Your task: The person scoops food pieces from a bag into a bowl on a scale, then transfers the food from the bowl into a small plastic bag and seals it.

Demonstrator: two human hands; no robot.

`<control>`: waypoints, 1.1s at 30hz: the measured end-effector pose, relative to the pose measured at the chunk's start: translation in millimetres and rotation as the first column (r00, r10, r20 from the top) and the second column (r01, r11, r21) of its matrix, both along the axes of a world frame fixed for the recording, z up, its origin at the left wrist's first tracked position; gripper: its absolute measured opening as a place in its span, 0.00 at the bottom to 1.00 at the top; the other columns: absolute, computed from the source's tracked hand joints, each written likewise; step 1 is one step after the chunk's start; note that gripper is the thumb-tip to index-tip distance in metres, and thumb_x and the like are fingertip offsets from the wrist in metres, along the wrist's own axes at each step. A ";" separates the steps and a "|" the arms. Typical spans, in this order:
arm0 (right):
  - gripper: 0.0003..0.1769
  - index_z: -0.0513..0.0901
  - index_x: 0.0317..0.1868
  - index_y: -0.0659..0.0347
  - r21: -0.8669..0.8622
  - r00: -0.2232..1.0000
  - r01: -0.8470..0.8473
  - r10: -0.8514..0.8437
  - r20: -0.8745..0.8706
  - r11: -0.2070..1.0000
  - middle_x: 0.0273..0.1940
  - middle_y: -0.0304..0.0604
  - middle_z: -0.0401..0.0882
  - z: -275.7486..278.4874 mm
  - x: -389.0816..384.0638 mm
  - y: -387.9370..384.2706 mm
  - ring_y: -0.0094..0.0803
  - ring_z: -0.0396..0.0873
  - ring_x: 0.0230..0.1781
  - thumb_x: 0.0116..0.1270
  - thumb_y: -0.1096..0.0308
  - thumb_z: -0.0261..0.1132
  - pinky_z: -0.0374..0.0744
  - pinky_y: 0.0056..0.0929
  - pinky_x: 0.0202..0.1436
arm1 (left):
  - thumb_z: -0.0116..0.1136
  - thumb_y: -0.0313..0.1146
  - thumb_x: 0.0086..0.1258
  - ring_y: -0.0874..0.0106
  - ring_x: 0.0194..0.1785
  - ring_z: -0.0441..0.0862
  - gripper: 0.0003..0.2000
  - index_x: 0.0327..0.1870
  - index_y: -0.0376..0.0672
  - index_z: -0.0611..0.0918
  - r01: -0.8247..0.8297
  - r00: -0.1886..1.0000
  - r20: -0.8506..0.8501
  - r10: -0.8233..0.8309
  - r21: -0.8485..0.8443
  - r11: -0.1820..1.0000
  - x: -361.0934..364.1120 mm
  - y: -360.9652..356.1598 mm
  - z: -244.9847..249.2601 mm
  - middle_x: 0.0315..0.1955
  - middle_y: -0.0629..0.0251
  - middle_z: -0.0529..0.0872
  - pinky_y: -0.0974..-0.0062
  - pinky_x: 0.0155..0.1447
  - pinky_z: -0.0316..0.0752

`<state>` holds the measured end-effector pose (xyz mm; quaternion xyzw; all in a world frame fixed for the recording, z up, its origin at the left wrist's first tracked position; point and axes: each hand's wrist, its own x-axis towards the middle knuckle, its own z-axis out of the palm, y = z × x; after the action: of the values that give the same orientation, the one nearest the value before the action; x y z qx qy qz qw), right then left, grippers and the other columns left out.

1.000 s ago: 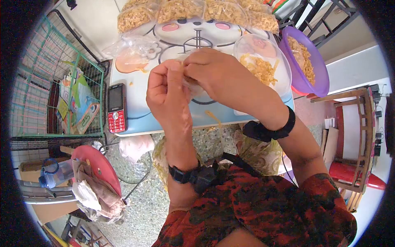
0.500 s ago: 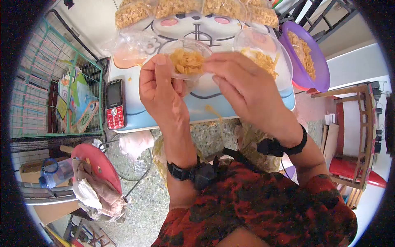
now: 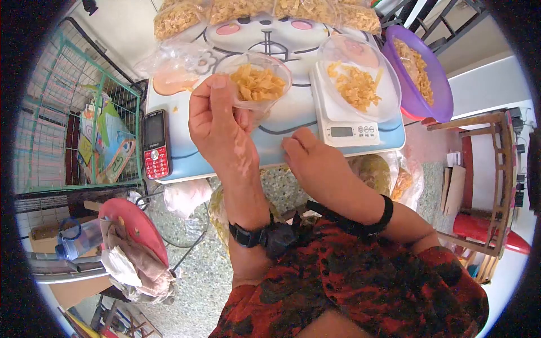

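Observation:
My left hand (image 3: 222,121) grips the rim of a clear plastic cup (image 3: 242,104) that holds yellow-brown chips (image 3: 258,83), thumb on the near side. To the right, my right hand (image 3: 313,158) is at the table's front edge with its fingers curled down; what they hold, if anything, is hidden. A white digital scale (image 3: 345,132) sits beyond it, bearing a clear round bowl (image 3: 389,90) with a small pile of chips (image 3: 358,87).
Filled bags (image 3: 242,10) line the table's back. A purple basin (image 3: 444,96) with chips stands at the right, a red phone (image 3: 156,143) at the table's left. Farther left are a green wire cage (image 3: 53,112) and a red stool (image 3: 135,225) with cloths.
My right hand has moved away from the cup, down to the table's front edge, and its fingers have curled. The scale's display now shows. My left hand has barely moved.

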<state>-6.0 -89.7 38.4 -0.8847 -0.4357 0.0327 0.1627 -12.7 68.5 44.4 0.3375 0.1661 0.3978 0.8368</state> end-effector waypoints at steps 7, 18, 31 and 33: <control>0.09 0.71 0.41 0.66 -0.086 0.993 -0.105 0.101 -0.055 0.991 0.37 0.54 0.73 5.1 0.8 5.3 0.53 0.81 0.30 0.63 0.70 0.58 0.82 0.47 0.29 | 0.60 0.30 0.71 0.87 0.21 0.66 0.07 0.44 0.40 0.79 -0.032 0.998 -0.062 0.034 0.035 0.999 -1.1 -1.9 3.4 0.27 0.75 0.77 0.87 0.21 0.61; 0.06 0.76 0.39 0.61 0.254 0.977 0.191 -0.159 -0.142 0.948 0.36 0.44 0.77 114.3 78.8 -62.3 0.37 0.75 0.29 0.63 0.70 0.62 0.75 0.31 0.34 | 0.61 0.35 0.71 0.87 0.18 0.61 0.09 0.40 0.39 0.78 0.030 0.998 -0.045 -0.031 -0.016 0.999 1.0 -12.2 11.7 0.23 0.74 0.75 0.86 0.20 0.51; 0.17 0.79 0.49 0.59 -0.147 0.956 -0.294 0.291 -0.039 0.944 0.46 0.45 0.76 90.8 136.6 -67.2 0.43 0.78 0.41 0.58 0.70 0.67 0.78 0.37 0.44 | 0.61 0.34 0.71 0.87 0.17 0.60 0.07 0.40 0.40 0.79 0.079 0.997 -0.023 -0.078 0.008 0.997 16.4 -23.5 1.8 0.22 0.75 0.75 0.86 0.19 0.51; 0.20 0.78 0.51 0.58 -0.282 0.956 -0.290 0.293 -0.031 0.914 0.47 0.46 0.76 85.4 141.8 -60.1 0.45 0.78 0.43 0.57 0.70 0.68 0.77 0.40 0.46 | 0.61 0.34 0.71 0.87 0.17 0.60 0.07 0.40 0.40 0.79 0.084 0.996 -0.017 -0.084 0.013 0.996 16.9 -23.5 1.0 0.22 0.74 0.75 0.86 0.19 0.51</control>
<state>135.8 -149.8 123.8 -0.8242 -0.5543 0.1134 0.0248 4.2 45.0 45.4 0.3533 0.1561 0.3605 0.8490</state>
